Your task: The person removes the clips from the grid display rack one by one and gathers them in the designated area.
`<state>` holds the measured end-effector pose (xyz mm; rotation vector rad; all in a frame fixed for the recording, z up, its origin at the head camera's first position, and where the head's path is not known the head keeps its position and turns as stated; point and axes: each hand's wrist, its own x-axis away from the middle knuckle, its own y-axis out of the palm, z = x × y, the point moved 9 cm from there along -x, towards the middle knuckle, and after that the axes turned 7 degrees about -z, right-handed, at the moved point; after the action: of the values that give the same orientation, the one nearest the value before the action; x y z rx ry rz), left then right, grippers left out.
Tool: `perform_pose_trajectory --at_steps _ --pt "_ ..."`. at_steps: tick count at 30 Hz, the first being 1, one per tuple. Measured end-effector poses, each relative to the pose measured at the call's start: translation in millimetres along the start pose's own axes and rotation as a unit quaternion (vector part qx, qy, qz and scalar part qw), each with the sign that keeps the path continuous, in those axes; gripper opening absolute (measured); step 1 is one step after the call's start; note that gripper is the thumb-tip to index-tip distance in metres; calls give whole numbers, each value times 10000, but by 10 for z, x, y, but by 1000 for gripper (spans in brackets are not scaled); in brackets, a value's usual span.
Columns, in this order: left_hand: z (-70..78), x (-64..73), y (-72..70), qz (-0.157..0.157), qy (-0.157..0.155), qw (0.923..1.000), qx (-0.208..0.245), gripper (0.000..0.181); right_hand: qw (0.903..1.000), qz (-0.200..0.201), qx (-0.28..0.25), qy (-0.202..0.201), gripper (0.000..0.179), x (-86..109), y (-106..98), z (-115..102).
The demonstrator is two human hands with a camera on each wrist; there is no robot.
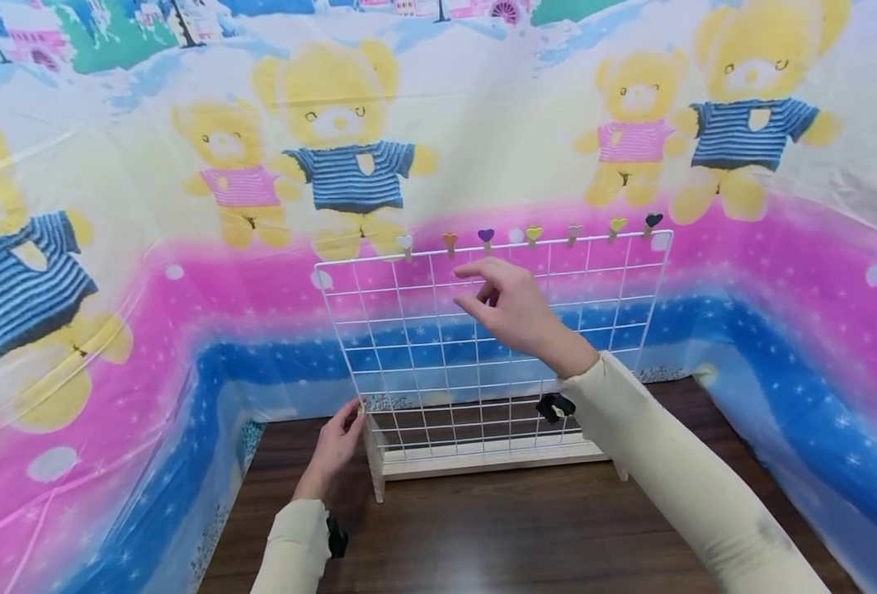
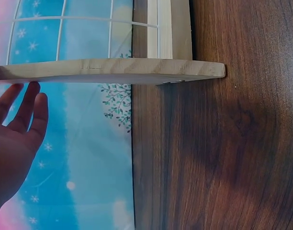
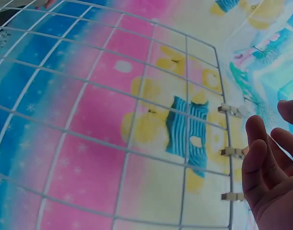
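A white wire grid rack stands upright in a wooden base, with several heart-topped clothespins along its top wire. Among them are a white, an orange and a purple clothespin. My left hand holds the rack's left wooden side panel near its upper end; its thumb and index finger are mostly cut off in the left wrist view. In front of the grid, below the orange and purple clothespins, my right hand hovers with thumb and index finger apart, holding nothing.
The rack stands on a dark wood table. Behind and on both sides hangs a cloth backdrop printed with teddy bears. A wooden ledge joins the rack's two legs at the bottom.
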<state>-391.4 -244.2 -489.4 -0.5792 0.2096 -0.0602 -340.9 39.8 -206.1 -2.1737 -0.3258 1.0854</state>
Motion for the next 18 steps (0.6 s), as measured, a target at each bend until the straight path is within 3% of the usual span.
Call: perform_pose_trajectory --at_steps 11,18 --pt "18 8 -7 -7 165 9998 146 34 9984 -119 -39 550 39 -507 18 -149" --pt "-29 12 -12 -19 98 9998 189 33 9912 -580 -424 1115 43 -701 192 -93"
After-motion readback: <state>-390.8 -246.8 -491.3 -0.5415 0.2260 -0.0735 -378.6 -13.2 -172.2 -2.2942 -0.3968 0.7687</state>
